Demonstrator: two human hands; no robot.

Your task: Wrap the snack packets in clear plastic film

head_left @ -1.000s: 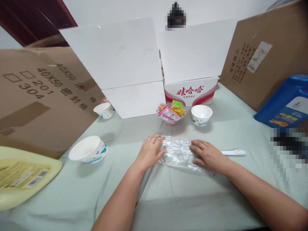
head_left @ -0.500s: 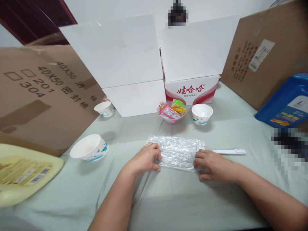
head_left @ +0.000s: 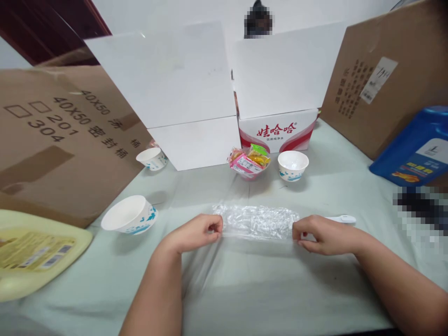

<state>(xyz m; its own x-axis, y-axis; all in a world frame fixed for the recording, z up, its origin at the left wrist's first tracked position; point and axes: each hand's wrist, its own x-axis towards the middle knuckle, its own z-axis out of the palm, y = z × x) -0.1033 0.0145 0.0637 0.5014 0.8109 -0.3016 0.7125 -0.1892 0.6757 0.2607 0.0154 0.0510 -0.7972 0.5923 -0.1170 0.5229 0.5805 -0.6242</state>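
Observation:
A crinkled clear plastic sheet [head_left: 259, 221] lies across the table in front of me, its near edge smooth and slightly raised. My left hand [head_left: 201, 229] pinches the near left corner between thumb and curled fingers. At the opposite corner my right hand [head_left: 324, 235] is closed on the same edge, the thumb below the fingers. A slim white plastic handle [head_left: 345, 219] pokes out behind my right hand; the rest of it is mostly hidden.
Beyond the sheet stand a bowl of wrapped snacks [head_left: 248, 165] and a white paper bowl [head_left: 293, 166]. Two paper bowls, one nearer [head_left: 129, 215] and one farther [head_left: 152, 158], are at left. Cartons [head_left: 276, 133] wall the back; a yellow bottle [head_left: 38, 254] and blue bottle [head_left: 413, 149] flank the sides.
Both hands have gone from resting on the sheet's ends to pinching its near corners, spreading apart a little. The near edge is now straighter and drawn toward me.

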